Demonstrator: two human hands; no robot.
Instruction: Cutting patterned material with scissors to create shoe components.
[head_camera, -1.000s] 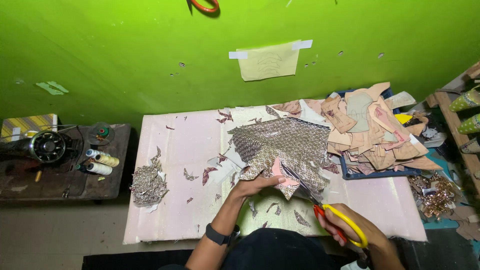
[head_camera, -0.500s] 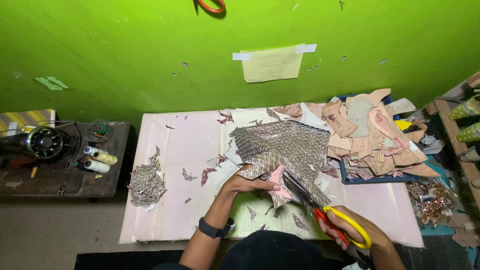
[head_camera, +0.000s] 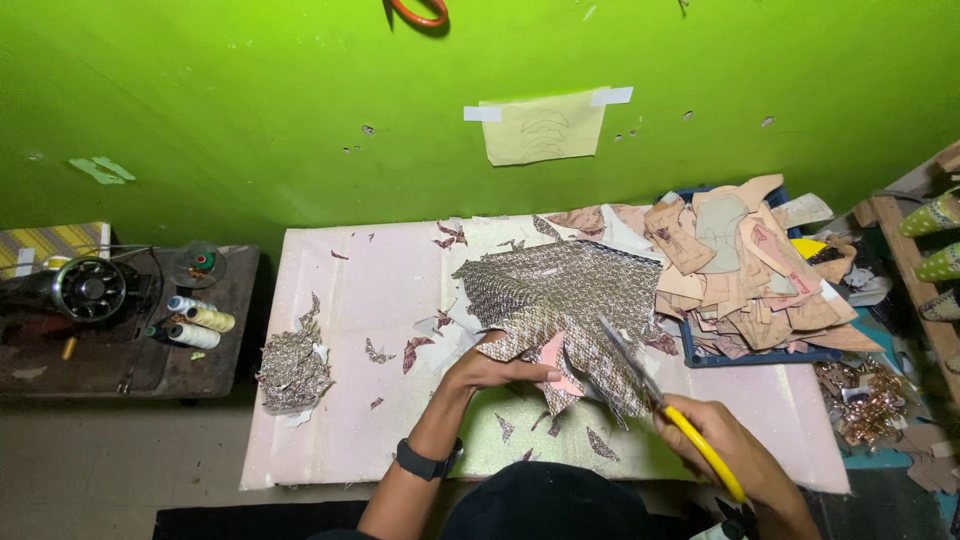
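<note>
Shifted since a moment ago: yellow-handled scissors (head_camera: 660, 405) raised, blades now over the near right part of the patterned fabric (head_camera: 565, 300). Right hand (head_camera: 735, 455) closed around the handles. Left hand (head_camera: 495, 370) pressing the fabric's near edge, fingers pinched on it. Fabric spread mid-way across the pink table (head_camera: 340, 300). Pile of cut pieces (head_camera: 745, 265) just right of the fabric; heap of scraps (head_camera: 292, 365) well left.

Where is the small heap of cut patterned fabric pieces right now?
In the head view, the heap of cut patterned fabric pieces lies at the pale pink table's left edge, beside the thread spools, left of the left hand.
</note>
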